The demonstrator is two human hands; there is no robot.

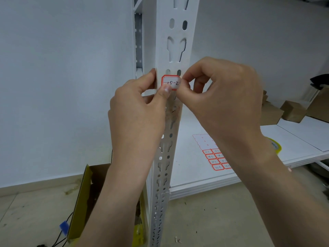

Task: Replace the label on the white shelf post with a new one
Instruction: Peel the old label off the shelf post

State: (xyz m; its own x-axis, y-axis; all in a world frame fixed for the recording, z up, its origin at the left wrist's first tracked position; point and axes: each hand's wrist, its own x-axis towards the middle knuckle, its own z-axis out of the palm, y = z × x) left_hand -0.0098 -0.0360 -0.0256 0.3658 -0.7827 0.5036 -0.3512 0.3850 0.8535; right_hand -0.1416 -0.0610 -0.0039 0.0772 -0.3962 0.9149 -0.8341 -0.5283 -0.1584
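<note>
A white perforated shelf post point(175, 41) runs down the middle of the view. A red-bordered white label point(170, 81) with handwritten marks lies against its face. My left hand point(137, 113) wraps the post's left edge, its thumb pressing the label's lower edge. My right hand point(222, 97) pinches the label's right end between thumb and forefinger. Just below the label the post shows a smudged patch of residue point(173, 111). A sheet of red-bordered labels point(212, 154), its upper part peeled bare, lies on the white shelf board point(293, 139), partly hidden by my right forearm.
A yellow-lined cardboard box point(83, 198) stands open on the floor left of the post. Brown cardboard boxes point(292, 111) sit at the shelf's back right. A tape roll point(276, 147) peeks out behind my right wrist. Black cables point(62, 234) trail on the floor.
</note>
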